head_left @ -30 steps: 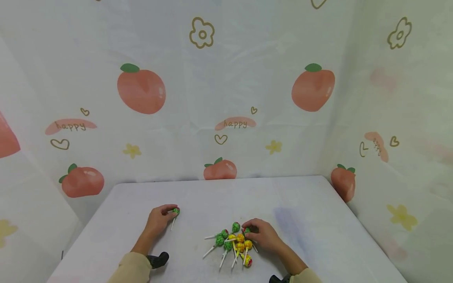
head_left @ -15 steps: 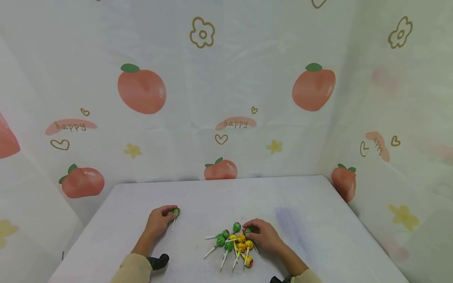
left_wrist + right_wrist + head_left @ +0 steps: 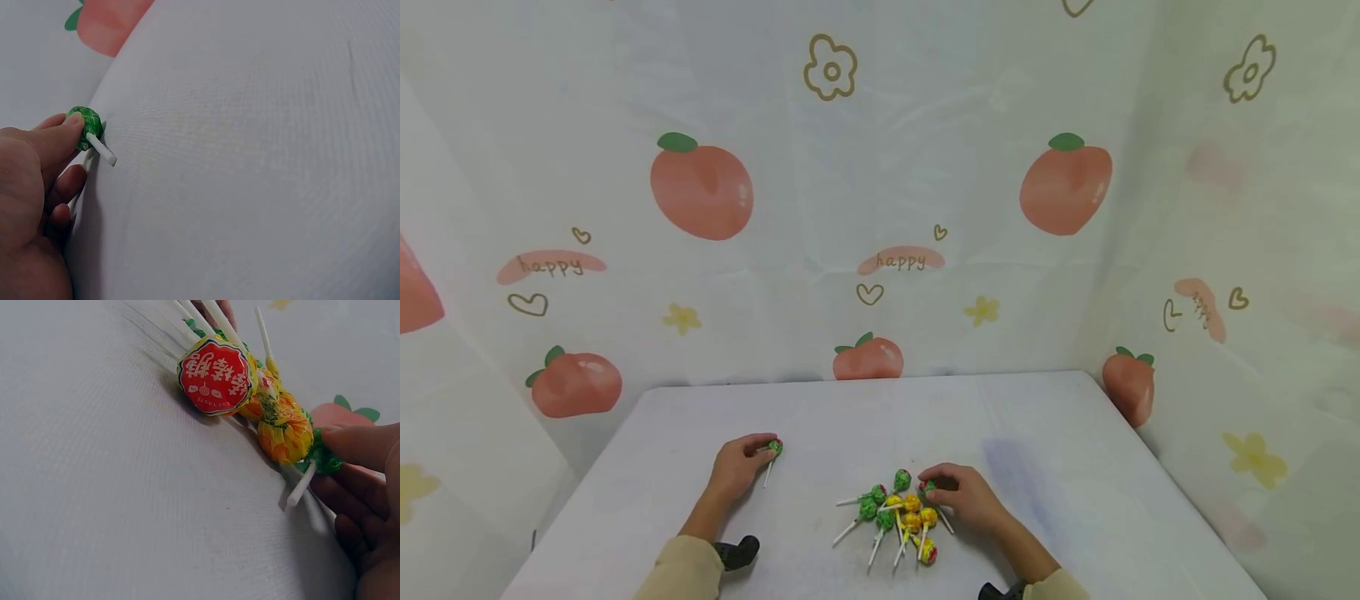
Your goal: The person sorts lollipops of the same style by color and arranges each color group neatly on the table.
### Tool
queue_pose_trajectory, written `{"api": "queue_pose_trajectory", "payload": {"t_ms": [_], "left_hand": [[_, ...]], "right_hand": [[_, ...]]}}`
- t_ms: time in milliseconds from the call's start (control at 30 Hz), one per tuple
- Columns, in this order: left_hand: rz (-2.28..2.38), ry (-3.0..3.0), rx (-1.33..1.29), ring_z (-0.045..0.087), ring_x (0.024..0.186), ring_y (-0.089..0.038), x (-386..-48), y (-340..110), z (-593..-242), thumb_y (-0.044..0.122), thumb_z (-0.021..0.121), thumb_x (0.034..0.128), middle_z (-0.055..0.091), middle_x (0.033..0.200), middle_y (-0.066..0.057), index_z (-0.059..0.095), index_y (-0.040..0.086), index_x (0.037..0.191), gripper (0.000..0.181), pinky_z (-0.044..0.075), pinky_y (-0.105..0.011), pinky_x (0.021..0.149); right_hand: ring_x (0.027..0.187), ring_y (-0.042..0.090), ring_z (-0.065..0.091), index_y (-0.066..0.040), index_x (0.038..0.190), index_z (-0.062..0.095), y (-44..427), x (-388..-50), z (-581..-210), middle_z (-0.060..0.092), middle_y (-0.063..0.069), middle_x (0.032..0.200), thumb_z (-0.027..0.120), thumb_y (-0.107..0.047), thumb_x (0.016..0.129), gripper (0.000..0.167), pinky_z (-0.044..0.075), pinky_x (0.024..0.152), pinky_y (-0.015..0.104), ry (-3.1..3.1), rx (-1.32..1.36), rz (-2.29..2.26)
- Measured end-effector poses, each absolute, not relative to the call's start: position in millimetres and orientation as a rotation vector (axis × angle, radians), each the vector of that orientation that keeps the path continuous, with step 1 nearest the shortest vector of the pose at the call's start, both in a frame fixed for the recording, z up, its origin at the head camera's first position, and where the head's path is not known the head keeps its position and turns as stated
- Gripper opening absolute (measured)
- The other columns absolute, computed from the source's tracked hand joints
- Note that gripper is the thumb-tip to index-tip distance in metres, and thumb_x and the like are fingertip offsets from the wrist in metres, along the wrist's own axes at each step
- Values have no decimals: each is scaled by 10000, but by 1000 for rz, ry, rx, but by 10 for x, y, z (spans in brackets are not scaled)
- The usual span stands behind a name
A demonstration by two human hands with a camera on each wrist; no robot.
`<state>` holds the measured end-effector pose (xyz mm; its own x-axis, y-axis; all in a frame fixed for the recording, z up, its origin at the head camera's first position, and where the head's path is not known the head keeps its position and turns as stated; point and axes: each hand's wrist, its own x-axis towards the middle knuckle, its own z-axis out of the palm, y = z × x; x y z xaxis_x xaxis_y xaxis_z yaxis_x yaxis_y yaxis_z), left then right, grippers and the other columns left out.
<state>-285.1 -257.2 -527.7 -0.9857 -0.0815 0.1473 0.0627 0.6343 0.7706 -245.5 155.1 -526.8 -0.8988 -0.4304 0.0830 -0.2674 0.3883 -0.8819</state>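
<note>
Peach-printed cloth hangs behind the white table, and a loose cluster of green and yellow lollipops lies toward its near side. Farther off to the left, my left hand pinches a green lollipop by its wrapped head, stick slanting toward me. On the right, my right hand pinches another green lollipop at the cluster's far right edge, its stick pointing near and right. Whether either one is lifted clear I can't tell.

Each should be light, with a hard ball and a stiff stick. The wrapper looks smooth and crinkled (likely a bit slippery), so thumb and fingertips belong across the ball's widest part; by the thin stick alone, the head would probably swing. Gentle pressure should do, since hard candy may crack if dropped.
</note>
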Motion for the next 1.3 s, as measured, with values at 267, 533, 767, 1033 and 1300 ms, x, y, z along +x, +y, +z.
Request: {"api": "queue_pose_trajectory", "payload": {"t_ms": [267, 533, 767, 1033, 1300], "left_hand": [[-1253, -2695, 20, 580, 946, -244, -2844, -2565, -5258, 73, 710, 871, 679, 1137, -144, 707, 45, 1151, 282, 437, -429, 842], [-1268, -2695, 50, 559, 914, -232, -2830, -2553, -5272, 84, 705, 880, 675, 1137, -138, 710, 60, 1152, 274, 433, -417, 820], [-1259, -2693, 25, 555, 899, -216, -2834, -2548, -5254, 71, 705, 878, 678, 1131, -126, 707, 62, 1155, 277, 434, -405, 814], [-1262, -2692, 36, 532, 872, -211, -2851, -2547, -5273, 75, 707, 874, 680, 1120, -110, 711, 69, 1150, 276, 419, -375, 774], [-1248, -2684, 32, 529, 859, -204, -2845, -2553, -5282, 79, 708, 874, 682, 1109, -106, 711, 72, 1148, 274, 418, -368, 759]], "right_hand": [[975, 152, 630, -75, 1162, 699, 1591, -2490, -5283, 682, 69, 1131, 664, -178, 931, 255, 488, 805, 294, 2447, -658, -1592], [908, 153, 638, -34, 1166, 688, 1648, -2538, -5174, 683, 78, 1104, 637, -140, 945, 250, 502, 718, 295, 2466, -732, -1465], [795, 181, 597, -5, 1147, 690, 1684, -2596, -5057, 661, 107, 1065, 636, -38, 917, 238, 474, 597, 280, 2362, -676, -1472], [945, 281, 617, 7, 1130, 693, 1708, -2677, -4883, 677, 99, 1061, 615, 6, 913, 231, 511, 740, 305, 2341, -748, -1423], [874, 249, 677, 32, 1167, 664, 1612, -2769, -4630, 665, 107, 1079, 597, -7, 932, 248, 517, 779, 380, 2364, -755, -1396]]}}
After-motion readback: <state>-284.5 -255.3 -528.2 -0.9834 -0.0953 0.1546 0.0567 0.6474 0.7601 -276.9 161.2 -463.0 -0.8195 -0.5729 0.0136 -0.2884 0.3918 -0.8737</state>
